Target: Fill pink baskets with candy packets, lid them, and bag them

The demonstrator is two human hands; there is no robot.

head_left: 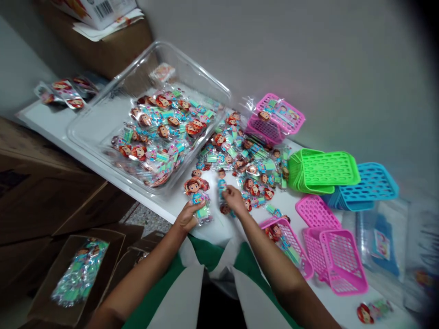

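Note:
My left hand (187, 216) is closed on a small stack of clear plastic packets (195, 192) with a cartoon doll head on top and green strips below. Just to its right, my right hand (235, 200) pinches one slim doll-figure packet (221, 180), held upright over the white table. Beyond both hands lies a loose pile of similar packets (254, 167). Left of the pile, a large clear plastic tub (151, 187) holds many more of them. Near my right forearm, a pink basket (305, 265) has a few packets inside.
Stacked green baskets (329, 169), blue baskets (372, 183) and pink baskets (345, 262) stand to the right. Another pink basket (295, 114) is at the wall. Clear bags (384, 242) lie far right. An open cardboard box (113, 242) with packets sits lower left.

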